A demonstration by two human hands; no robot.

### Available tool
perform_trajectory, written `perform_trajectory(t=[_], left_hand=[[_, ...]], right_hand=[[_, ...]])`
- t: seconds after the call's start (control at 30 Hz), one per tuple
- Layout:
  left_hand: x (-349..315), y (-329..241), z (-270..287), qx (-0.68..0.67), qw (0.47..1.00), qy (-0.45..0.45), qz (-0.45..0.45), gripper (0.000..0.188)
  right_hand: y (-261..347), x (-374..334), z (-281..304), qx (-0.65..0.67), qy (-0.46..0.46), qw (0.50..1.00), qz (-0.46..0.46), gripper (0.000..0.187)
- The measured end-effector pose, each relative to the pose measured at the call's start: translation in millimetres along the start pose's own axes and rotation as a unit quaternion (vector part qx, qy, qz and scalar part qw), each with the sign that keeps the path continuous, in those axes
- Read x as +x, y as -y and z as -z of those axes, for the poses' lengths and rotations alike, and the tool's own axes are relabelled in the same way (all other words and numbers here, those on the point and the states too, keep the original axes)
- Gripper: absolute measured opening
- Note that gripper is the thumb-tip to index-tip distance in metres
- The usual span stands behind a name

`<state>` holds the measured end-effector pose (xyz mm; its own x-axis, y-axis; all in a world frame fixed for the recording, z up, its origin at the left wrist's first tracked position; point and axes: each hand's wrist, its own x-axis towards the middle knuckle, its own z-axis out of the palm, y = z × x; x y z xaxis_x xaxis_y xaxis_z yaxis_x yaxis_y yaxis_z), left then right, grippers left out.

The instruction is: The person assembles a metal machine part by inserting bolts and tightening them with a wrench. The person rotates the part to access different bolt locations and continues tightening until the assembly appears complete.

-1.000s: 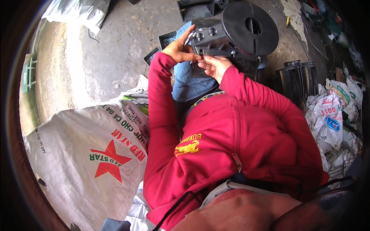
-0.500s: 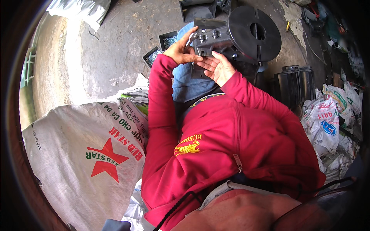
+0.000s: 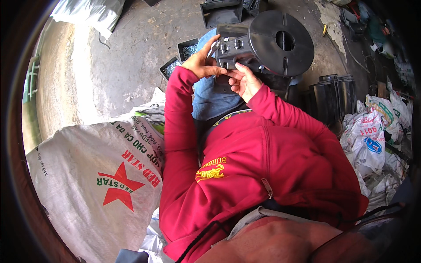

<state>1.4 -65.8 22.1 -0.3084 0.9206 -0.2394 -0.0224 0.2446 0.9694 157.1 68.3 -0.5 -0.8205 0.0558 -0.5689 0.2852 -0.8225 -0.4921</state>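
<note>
A black plastic housing [image 3: 234,53] with a large round slotted disc [image 3: 302,41] lies across my legs, with small bolts [image 3: 238,44] showing on it. My left hand [image 3: 202,63] grips the left end of the housing, fingers along its far side and thumb at the near corner. A shiny metal piece [image 3: 213,49] shows by the left fingers. At the near edge is my right hand [image 3: 247,84], its thumb against the housing and its fingers curled. The right index finger meets the left thumb tip; whether something small is between them cannot be seen.
Beyond my left hand, two black trays [image 3: 170,66] hold small metal fasteners. An open black box [image 3: 221,15] sits farther off. Black cylindrical parts [image 3: 335,94] stand at the right, near white plastic bags [image 3: 372,131]. A large white sack [image 3: 87,175] lies at my left.
The housing and disc have shifted slightly left in view, with both hands. My right fingers, more outstretched before, are now curled in under the housing's near edge.
</note>
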Motion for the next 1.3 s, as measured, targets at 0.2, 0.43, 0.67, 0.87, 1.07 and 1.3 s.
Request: perform_trajectory(t=[0.2,0.43,0.67,0.87,1.07,1.3], left_hand=[[4,1,0,0.004,1.000,0.006,-0.018,0.093],[3,-5,0,-0.006,1.000,0.012,0.006,0.091],[7,-1,-2,-0.009,1.000,-0.004,-0.008,0.096],[4,-10,-1,-0.021,1.000,0.003,0.018,0.093],[6,-13,-1,-0.023,0.999,-0.012,0.046,0.090],[-21,31,-29,-0.205,0.948,-0.239,0.042,0.032]], right_hand=[[2,0,5,-0.033,0.026,0.999,0.004,0.037],[5,-1,-1,-0.016,-0.022,1.000,-0.013,0.030],[8,2,5,-0.030,0.011,0.999,-0.018,0.028],[12,4,10,-0.048,0.031,0.997,-0.052,0.033],[21,5,13,-0.029,0.077,0.993,-0.082,0.038],[8,3,15,0.006,0.063,0.997,-0.052,0.048]])
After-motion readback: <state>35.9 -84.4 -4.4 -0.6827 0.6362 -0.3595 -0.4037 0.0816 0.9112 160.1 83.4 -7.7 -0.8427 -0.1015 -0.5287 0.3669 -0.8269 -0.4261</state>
